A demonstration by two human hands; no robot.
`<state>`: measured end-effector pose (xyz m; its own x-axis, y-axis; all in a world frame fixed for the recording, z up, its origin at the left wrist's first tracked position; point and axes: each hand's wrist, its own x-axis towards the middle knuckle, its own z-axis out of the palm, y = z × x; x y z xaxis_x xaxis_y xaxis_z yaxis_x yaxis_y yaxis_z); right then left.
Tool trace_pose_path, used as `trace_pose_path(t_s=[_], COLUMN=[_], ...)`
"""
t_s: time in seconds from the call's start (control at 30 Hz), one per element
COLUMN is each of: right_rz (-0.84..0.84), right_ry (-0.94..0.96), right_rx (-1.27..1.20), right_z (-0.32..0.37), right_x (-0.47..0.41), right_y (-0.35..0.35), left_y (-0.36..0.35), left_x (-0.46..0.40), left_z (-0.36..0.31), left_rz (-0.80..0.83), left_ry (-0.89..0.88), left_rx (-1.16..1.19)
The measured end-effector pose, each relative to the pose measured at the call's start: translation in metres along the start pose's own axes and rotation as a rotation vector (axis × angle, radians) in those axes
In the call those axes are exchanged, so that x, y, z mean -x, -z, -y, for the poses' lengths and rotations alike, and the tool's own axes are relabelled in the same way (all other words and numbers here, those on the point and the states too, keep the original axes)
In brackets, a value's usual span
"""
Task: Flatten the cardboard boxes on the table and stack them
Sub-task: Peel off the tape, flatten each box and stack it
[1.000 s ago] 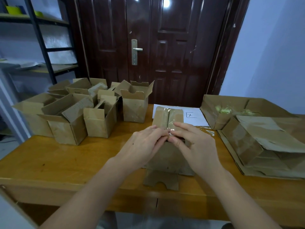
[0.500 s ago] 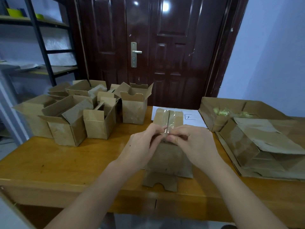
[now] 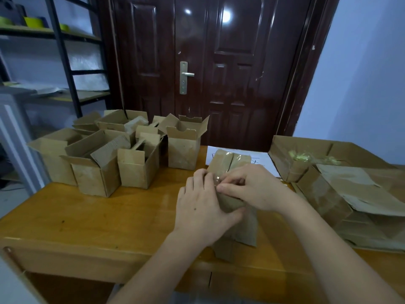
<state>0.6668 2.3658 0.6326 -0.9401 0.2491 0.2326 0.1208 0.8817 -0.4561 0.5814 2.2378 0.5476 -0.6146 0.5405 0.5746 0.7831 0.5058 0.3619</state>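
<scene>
A small brown cardboard box [image 3: 241,227] lies on the wooden table [image 3: 109,213] before me, its taped end pointing away. My left hand [image 3: 201,207] holds the box's left side, thumb curled under its near part. My right hand [image 3: 252,187] pinches the clear tape [image 3: 219,179] on the box's top. Several open, upright cardboard boxes [image 3: 131,163] stand at the table's back left. A pile of flattened boxes [image 3: 359,200] lies on the right.
A white sheet of paper [image 3: 263,159] lies behind the box. A larger open box [image 3: 306,156] with crumpled tape inside sits at the back right. A dark door [image 3: 208,73] rises behind the table, and a metal shelf [image 3: 65,62] stands at the left.
Both hands stayed on the box top; the right fingers curled in from straight to a pinch on the tape, and the left hand slid down the box's left side.
</scene>
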Motion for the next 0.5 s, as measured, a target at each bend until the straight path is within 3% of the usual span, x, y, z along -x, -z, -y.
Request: trace_pose_path(t_s=[0.23, 0.3, 0.43, 0.5], right_rz=[-0.008, -0.072, -0.255, -0.363], right_ry=[-0.074, -0.09, -0.099, -0.064], right_rx=[0.018, 0.081, 0.438, 0.431], right_z=[0.001, 0.005, 0.006, 0.001], right_x=[-0.018, -0.024, -0.033, -0.033], right_y=[-0.008, -0.015, -0.023, -0.021], left_y=[0.004, 0.009, 0.021, 0.027], left_x=[-0.01, -0.015, -0.029, -0.034], left_z=[0.022, 0.028, 0.042, 0.049], left_rz=[0.139, 0.191, 0.287, 0.338], left_ry=[-0.154, -0.2, -0.247, -0.251], left_rx=[0.18, 0.18, 0.115, 0.08])
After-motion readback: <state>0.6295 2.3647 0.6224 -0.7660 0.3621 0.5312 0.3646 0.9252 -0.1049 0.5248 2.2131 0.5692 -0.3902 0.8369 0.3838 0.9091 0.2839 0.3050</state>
